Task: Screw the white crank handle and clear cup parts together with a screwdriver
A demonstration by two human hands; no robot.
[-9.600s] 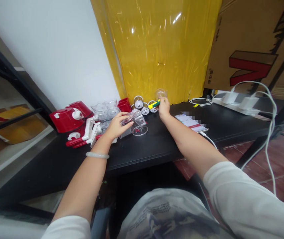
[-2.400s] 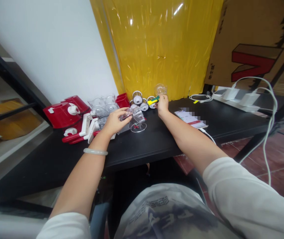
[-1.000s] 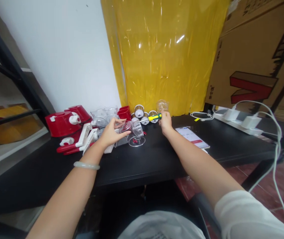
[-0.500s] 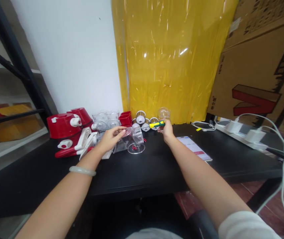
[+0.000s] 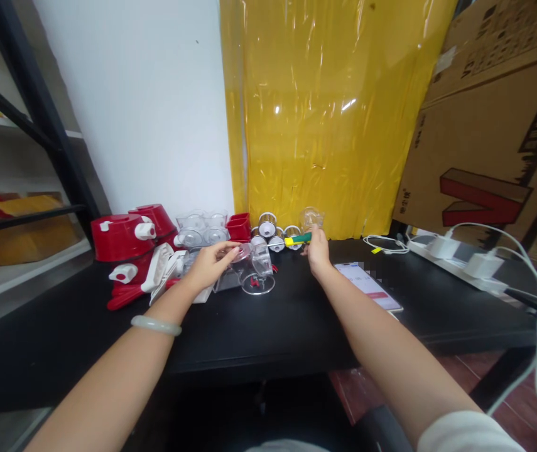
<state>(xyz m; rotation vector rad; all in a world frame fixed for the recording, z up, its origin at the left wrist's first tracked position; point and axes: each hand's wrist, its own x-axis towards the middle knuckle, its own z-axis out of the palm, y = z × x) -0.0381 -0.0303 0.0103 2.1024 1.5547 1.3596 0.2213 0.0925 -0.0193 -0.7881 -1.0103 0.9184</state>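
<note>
A clear plastic part (image 5: 262, 258) with a round opening is held by my left hand (image 5: 211, 269), its thumb and fingers closed on the near side. My right hand (image 5: 318, 252) is wrapped round the green and yellow handle of a screwdriver (image 5: 299, 239). The thin shaft runs left, toward the clear part; I cannot tell whether its tip touches. Just below the part, a clear round piece (image 5: 258, 292) with a small red piece (image 5: 255, 282) in its middle shows over the black table (image 5: 268, 333).
Red housings (image 5: 116, 238) and white handled parts (image 5: 159, 267) stand at the left. Behind my hands are clear cups (image 5: 191, 237), red square containers (image 5: 238, 226) and several metallic cylinders (image 5: 267, 224). A phone (image 5: 367, 285) lies right of my right hand, near a white power strip (image 5: 456, 265).
The view has shifted slightly. Both hands keep nearly the same place and hold, with the screwdriver still pointing left at the clear plastic part.
</note>
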